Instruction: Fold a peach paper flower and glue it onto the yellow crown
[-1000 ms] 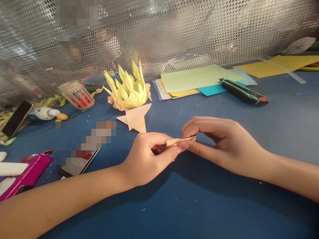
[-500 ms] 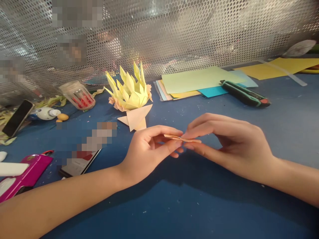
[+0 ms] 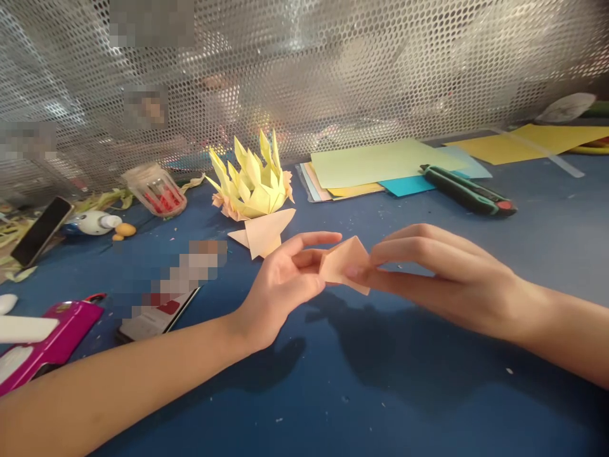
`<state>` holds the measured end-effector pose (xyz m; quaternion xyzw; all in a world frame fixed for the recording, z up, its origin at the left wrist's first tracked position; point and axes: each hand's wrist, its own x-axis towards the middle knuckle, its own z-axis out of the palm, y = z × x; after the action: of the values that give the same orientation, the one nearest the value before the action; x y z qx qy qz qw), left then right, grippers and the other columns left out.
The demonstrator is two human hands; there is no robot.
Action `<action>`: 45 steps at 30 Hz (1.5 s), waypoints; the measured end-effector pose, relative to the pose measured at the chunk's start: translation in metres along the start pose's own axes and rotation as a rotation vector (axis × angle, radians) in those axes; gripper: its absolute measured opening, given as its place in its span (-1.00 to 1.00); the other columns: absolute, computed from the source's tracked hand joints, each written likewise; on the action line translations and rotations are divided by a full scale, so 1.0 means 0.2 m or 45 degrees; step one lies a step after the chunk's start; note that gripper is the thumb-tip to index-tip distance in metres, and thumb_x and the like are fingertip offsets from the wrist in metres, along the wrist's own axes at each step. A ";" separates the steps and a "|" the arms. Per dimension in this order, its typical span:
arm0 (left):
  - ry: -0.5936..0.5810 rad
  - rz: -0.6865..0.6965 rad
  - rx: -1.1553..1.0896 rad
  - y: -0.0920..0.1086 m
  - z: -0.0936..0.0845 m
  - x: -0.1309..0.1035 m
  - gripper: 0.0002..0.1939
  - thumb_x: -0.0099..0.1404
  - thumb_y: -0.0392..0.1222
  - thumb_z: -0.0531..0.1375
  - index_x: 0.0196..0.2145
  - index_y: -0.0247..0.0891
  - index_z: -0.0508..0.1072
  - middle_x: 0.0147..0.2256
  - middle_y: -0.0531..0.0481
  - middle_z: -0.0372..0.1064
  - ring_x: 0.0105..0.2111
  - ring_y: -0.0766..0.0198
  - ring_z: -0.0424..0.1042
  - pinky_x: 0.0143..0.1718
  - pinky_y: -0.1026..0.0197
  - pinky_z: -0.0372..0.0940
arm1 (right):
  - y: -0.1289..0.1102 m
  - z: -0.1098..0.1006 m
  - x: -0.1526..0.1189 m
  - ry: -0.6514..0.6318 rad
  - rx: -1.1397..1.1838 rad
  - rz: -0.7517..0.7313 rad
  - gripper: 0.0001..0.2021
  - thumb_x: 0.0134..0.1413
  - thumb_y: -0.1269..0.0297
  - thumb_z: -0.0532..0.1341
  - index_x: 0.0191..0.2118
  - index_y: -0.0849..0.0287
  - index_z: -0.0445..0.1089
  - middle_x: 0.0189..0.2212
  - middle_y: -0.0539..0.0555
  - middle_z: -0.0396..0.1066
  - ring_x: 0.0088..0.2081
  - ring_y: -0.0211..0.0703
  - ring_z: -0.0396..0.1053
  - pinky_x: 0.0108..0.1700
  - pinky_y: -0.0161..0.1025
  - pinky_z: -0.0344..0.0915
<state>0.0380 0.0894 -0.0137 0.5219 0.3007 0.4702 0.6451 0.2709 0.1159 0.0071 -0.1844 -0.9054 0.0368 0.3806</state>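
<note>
Between my hands, above the blue table, is a small folded piece of peach paper (image 3: 343, 261), its flat face turned toward me. My right hand (image 3: 457, 279) pinches its right side between thumb and fingers. At its left edge is my left hand (image 3: 285, 279), the thumb touching the lower left corner and the index finger stretched out behind. Beyond my left hand lie more folded peach paper pieces (image 3: 266, 231). Just behind them stands a yellow origami flower (image 3: 254, 184) with pointed petals and a peach fringe round its base.
A green-and-black utility knife (image 3: 469, 190) lies by a stack of coloured paper sheets (image 3: 380, 164). On the left are a phone (image 3: 159, 311), a magenta tool (image 3: 71, 330), a clear jar (image 3: 155, 190) and a tilted dark phone (image 3: 42, 231). Perforated metal mesh (image 3: 333, 76) closes off the back.
The peach paper has turned from edge-on to showing its broad face. My left fingers have loosened and spread, while my right hand keeps its pinch. The view has tilted up slightly.
</note>
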 end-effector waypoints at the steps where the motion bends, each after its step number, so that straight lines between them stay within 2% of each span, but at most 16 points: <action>1: 0.024 -0.015 0.000 0.00 0.00 0.00 -0.62 0.26 -0.23 0.37 0.04 -0.11 0.53 -0.16 0.02 0.60 -0.11 0.20 0.56 -0.02 0.17 0.43 | 0.00 0.00 0.00 -0.043 0.057 0.031 -0.82 0.35 0.42 0.21 -0.05 -0.04 0.40 -0.32 -0.03 0.49 -0.35 -0.25 0.48 -0.28 -0.32 0.44; 4: 0.145 -0.079 0.062 0.00 0.01 0.02 -0.65 0.23 -0.15 0.46 -0.03 -0.15 0.55 -0.26 0.05 0.61 -0.21 0.28 0.58 -0.11 0.26 0.44 | 0.02 0.01 0.00 -0.083 0.163 0.043 -0.79 0.32 0.42 0.25 -0.01 -0.02 0.44 -0.23 0.01 0.53 -0.27 -0.24 0.51 -0.22 -0.33 0.46; 7: 0.175 -0.102 0.096 0.00 0.03 0.03 -0.78 0.22 -0.17 0.47 -0.18 -0.20 0.61 -0.27 0.05 0.64 -0.24 0.33 0.58 -0.14 0.31 0.44 | 0.04 0.02 0.00 -0.028 0.098 -0.109 -0.90 0.30 0.41 0.27 -0.19 0.06 0.53 -0.16 0.10 0.47 -0.20 -0.22 0.50 -0.16 -0.30 0.47; 9: 0.176 -0.121 0.101 0.00 0.03 0.03 -0.84 0.21 -0.22 0.47 -0.26 -0.22 0.62 -0.30 0.07 0.63 -0.28 0.36 0.58 -0.17 0.34 0.44 | 0.04 0.03 0.00 -0.039 0.100 -0.088 -0.90 0.28 0.33 0.30 -0.30 0.09 0.55 -0.16 0.13 0.43 -0.19 -0.22 0.50 -0.15 -0.29 0.48; 12: 0.181 -0.157 0.101 0.01 0.04 0.02 -0.85 0.22 -0.23 0.46 -0.33 -0.25 0.57 -0.40 0.10 0.61 -0.36 0.39 0.57 -0.23 0.36 0.44 | 0.04 0.04 0.02 -0.090 0.222 0.149 -0.89 0.23 0.24 0.35 -0.34 0.09 0.55 -0.19 0.10 0.46 -0.22 -0.21 0.53 -0.17 -0.30 0.49; 17: 0.141 -0.168 0.196 0.02 0.06 0.02 -0.68 0.14 -0.21 0.50 -0.45 -0.27 0.40 -0.48 0.12 0.53 -0.42 0.42 0.50 -0.30 0.38 0.39 | -0.01 0.06 0.03 -0.218 0.422 0.534 -0.87 0.19 0.26 0.33 -0.39 0.10 0.48 -0.36 0.01 0.56 -0.36 -0.24 0.51 -0.28 -0.32 0.45; 21: 0.127 -0.173 0.250 0.04 0.08 0.02 -0.66 0.16 -0.23 0.48 -0.46 -0.27 0.35 -0.50 0.13 0.50 -0.44 0.44 0.45 -0.32 0.40 0.36 | -0.05 0.06 0.03 -0.248 0.556 0.866 -0.82 0.12 0.17 0.39 -0.43 0.08 0.49 -0.43 -0.04 0.55 -0.39 -0.24 0.48 -0.31 -0.33 0.40; 25: 0.114 -0.172 0.284 0.04 0.08 0.02 -0.71 0.25 -0.26 0.40 -0.46 -0.27 0.34 -0.49 0.12 0.49 -0.44 0.45 0.44 -0.32 0.40 0.36 | -0.07 0.06 0.03 -0.257 0.594 1.033 -0.80 0.07 0.11 0.43 -0.44 0.07 0.50 -0.46 -0.06 0.55 -0.40 -0.23 0.46 -0.33 -0.32 0.38; 29: 0.096 -0.155 0.288 0.03 0.06 0.01 -0.70 0.25 -0.26 0.40 -0.47 -0.26 0.32 -0.50 0.15 0.44 -0.47 0.47 0.37 -0.40 0.43 0.28 | -0.08 0.05 0.04 -0.247 0.584 1.059 -0.80 0.06 0.13 0.42 -0.46 0.06 0.50 -0.47 -0.08 0.54 -0.41 -0.25 0.44 -0.33 -0.33 0.38; 32: 0.078 -0.151 0.271 0.02 0.05 0.01 -0.69 0.25 -0.19 0.42 -0.45 -0.25 0.34 -0.48 0.15 0.44 -0.45 0.44 0.41 -0.38 0.40 0.32 | -0.09 0.06 0.03 -0.220 0.615 1.051 -0.79 0.03 0.19 0.43 -0.47 0.07 0.43 -0.49 -0.09 0.51 -0.43 -0.27 0.42 -0.36 -0.34 0.35; 35: 0.107 -0.155 0.267 0.01 0.05 0.01 -0.76 0.27 -0.18 0.42 -0.30 -0.22 0.40 -0.43 0.14 0.49 -0.40 0.38 0.49 -0.31 0.33 0.39 | -0.09 0.07 0.02 -0.141 0.666 1.071 -0.69 -0.04 0.21 0.45 -0.42 0.06 0.26 -0.51 -0.13 0.47 -0.44 -0.26 0.43 -0.43 -0.34 0.33; 38: 0.130 -0.161 0.247 0.01 0.05 0.01 -0.73 0.27 -0.22 0.40 -0.16 -0.19 0.39 -0.43 0.14 0.51 -0.40 0.37 0.50 -0.31 0.31 0.40 | -0.09 0.08 0.02 -0.112 0.743 1.095 -0.61 -0.02 0.18 0.45 -0.35 0.03 0.16 -0.48 -0.14 0.51 -0.40 -0.20 0.50 -0.37 -0.30 0.39; 42: 0.111 -0.091 0.313 0.01 0.05 0.01 -0.73 0.29 -0.25 0.37 -0.13 -0.18 0.38 -0.41 0.13 0.54 -0.39 0.37 0.50 -0.28 0.31 0.40 | -0.08 0.08 0.01 -0.086 0.764 1.049 -0.61 0.02 0.09 0.45 -0.22 -0.01 0.21 -0.46 -0.14 0.53 -0.39 -0.19 0.51 -0.31 -0.27 0.42; 45: 0.137 -0.049 0.355 0.00 0.05 0.00 -0.71 0.31 -0.25 0.37 -0.07 -0.16 0.39 -0.33 0.10 0.57 -0.34 0.37 0.53 -0.27 0.34 0.41 | -0.06 0.09 0.01 -0.007 0.829 1.018 -0.56 0.03 0.02 0.45 -0.09 0.00 0.28 -0.44 -0.10 0.52 -0.38 -0.17 0.51 -0.26 -0.24 0.46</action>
<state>0.0465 0.0865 -0.0113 0.5748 0.4071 0.4386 0.5581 0.2534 0.1061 -0.0012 -0.3880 -0.7067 0.4599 0.3721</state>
